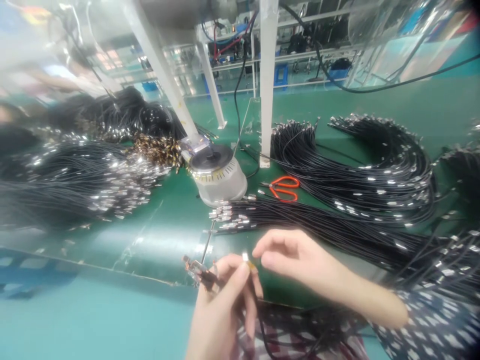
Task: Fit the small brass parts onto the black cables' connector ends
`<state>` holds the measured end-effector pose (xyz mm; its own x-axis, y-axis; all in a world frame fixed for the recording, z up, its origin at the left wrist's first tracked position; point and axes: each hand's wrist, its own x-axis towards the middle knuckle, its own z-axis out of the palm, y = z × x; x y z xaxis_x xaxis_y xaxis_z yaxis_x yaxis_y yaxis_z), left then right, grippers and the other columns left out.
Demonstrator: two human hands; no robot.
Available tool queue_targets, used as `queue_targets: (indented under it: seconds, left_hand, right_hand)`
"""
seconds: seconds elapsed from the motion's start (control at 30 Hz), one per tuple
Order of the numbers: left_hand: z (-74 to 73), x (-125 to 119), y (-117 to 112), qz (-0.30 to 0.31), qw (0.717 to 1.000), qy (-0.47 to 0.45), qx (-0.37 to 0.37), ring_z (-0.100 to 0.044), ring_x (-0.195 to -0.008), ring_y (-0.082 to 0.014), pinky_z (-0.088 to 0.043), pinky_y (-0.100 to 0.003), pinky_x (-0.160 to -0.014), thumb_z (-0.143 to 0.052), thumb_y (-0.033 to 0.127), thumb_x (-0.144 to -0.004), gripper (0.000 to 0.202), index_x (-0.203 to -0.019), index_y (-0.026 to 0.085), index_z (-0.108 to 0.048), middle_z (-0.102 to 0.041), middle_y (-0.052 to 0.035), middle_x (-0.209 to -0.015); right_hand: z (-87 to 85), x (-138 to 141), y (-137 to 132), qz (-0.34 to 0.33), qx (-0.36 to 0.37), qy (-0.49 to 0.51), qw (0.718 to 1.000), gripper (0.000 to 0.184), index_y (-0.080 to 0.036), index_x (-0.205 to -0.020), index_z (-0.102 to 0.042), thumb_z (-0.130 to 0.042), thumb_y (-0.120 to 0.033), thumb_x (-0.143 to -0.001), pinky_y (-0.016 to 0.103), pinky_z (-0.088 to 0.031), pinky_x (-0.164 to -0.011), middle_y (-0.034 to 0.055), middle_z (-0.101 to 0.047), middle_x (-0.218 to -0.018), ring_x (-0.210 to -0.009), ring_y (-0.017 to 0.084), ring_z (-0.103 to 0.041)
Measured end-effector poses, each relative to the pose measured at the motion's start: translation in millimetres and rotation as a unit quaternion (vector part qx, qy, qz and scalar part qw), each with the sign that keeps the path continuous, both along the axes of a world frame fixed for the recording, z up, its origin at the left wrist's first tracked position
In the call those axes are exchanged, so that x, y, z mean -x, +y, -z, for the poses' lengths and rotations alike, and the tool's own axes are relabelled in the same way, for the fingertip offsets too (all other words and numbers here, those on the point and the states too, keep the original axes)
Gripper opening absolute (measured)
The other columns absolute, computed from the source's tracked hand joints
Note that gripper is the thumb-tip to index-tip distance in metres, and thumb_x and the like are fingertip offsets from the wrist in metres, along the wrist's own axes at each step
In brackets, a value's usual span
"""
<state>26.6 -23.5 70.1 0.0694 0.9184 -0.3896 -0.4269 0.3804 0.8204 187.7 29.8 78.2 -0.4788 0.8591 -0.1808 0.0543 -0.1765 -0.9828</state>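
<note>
My left hand (pixel 221 310) is closed round several thin black cables, their metal connector ends (pixel 195 265) sticking out to the left, and its thumb and forefinger hold up one small connector tip (pixel 245 257). My right hand (pixel 296 262) hovers just right of that tip, fingers curled in a loose pinch with nothing visibly in them. More black cable trails down over my lap (pixel 300 330).
A round grey device with a black top (pixel 217 172) stands on the green bench. Orange-handled scissors (pixel 285 188) lie to its right. Large bundles of black cables (pixel 360 170) cover the right side, blurred bundles (pixel 75 175) the left. White frame posts (pixel 268 75) rise behind.
</note>
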Motion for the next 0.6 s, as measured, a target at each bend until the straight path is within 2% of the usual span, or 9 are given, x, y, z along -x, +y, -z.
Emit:
queue_targets:
  seconds: [0.2,0.33,0.4,0.5,0.6]
  left_hand:
    - [1.2,0,0,0.009,1.000,0.010,-0.016,-0.048,-0.027,-0.0024,-0.024,-0.014,-0.035,-0.065,0.036,-0.086,0.030,-0.067,0.014,-0.059,-0.062,0.0015,-0.055]
    - [3.3,3,0,0.010,1.000,-0.014,-0.005,-0.046,-0.028,-0.0013,-0.022,-0.012,-0.035,-0.077,0.030,-0.075,0.022,-0.077,0.017,-0.059,-0.063,0.0036,-0.058]
    - [5.2,4,1,0.012,1.000,-0.018,0.004,-0.045,-0.028,-0.0004,-0.021,-0.011,-0.035,-0.081,0.025,-0.070,0.025,-0.074,0.016,-0.058,-0.063,0.0044,-0.057]
    - [7.7,5,1,0.006,1.000,-0.016,0.008,-0.046,-0.030,-0.0009,-0.026,-0.012,-0.036,-0.079,0.021,-0.072,0.023,-0.066,0.014,-0.058,-0.064,0.0017,-0.056]
    - [9.0,4,0,-0.009,1.000,-0.015,0.003,-0.052,-0.034,-0.0044,-0.035,-0.015,-0.040,-0.074,0.019,-0.075,0.017,-0.066,0.013,-0.062,-0.068,-0.0015,-0.060]
  right_hand:
    - [-0.1,11,-10,0.063,0.000,0.000,0.998,0.031,-0.013,-0.069,-0.064,-0.077,-0.042,-0.071,0.026,-0.039,-0.059,-0.0001,-0.057,-0.062,-0.059,0.012,-0.046]
    - [-2.6,10,-9,0.060,0.014,0.020,0.998,0.028,-0.013,-0.068,-0.065,-0.078,-0.038,-0.071,0.027,-0.041,-0.061,0.0007,-0.060,-0.064,-0.060,0.013,-0.048]
    - [-3.5,10,-9,0.060,0.015,0.031,0.998,0.025,-0.014,-0.067,-0.064,-0.077,-0.035,-0.071,0.026,-0.041,-0.061,0.0010,-0.062,-0.065,-0.061,0.013,-0.050]
    - [-3.8,13,-10,0.056,0.010,0.046,0.997,0.020,-0.015,-0.067,-0.062,-0.074,-0.029,-0.075,0.028,-0.044,-0.063,0.0012,-0.064,-0.063,-0.063,0.015,-0.055]
    - [-2.9,15,-11,0.053,-0.009,0.027,0.998,0.015,-0.015,-0.068,-0.061,-0.067,-0.021,-0.079,0.030,-0.045,-0.065,0.0008,-0.064,-0.059,-0.062,0.016,-0.058]
